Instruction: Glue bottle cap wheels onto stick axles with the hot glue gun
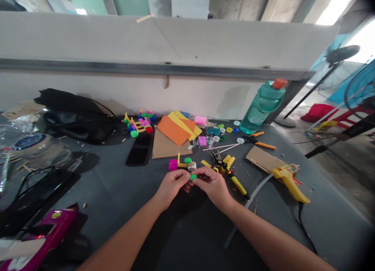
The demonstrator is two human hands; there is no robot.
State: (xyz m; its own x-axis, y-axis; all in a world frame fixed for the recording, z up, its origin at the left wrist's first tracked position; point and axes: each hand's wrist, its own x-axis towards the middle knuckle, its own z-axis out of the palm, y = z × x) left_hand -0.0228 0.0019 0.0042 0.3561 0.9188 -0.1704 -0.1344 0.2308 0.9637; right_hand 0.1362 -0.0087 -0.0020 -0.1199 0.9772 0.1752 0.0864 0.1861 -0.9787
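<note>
My left hand (172, 188) and my right hand (212, 186) meet above the dark grey table (117, 200), their fingertips pinching a small green plastic cap (193, 177). Just beyond them lies a small model of yellow sticks (182, 165) with a pink cap and a white cap on it. Yellow-handled pliers (231, 177) lie close to my right hand. Farther right is a yellow hot glue gun (288, 182). A finished-looking stick-and-cap toy vehicle (137, 124) stands at the back.
Orange and yellow paper (172, 130) lies on brown cardboard (170, 150), beside a black phone (140, 149). Loose caps, sticks, orange-handled pliers (258, 140) and a teal water bottle (263, 109) stand behind. A black bag (74, 116) is back left; a concrete wall (158, 40) borders the table.
</note>
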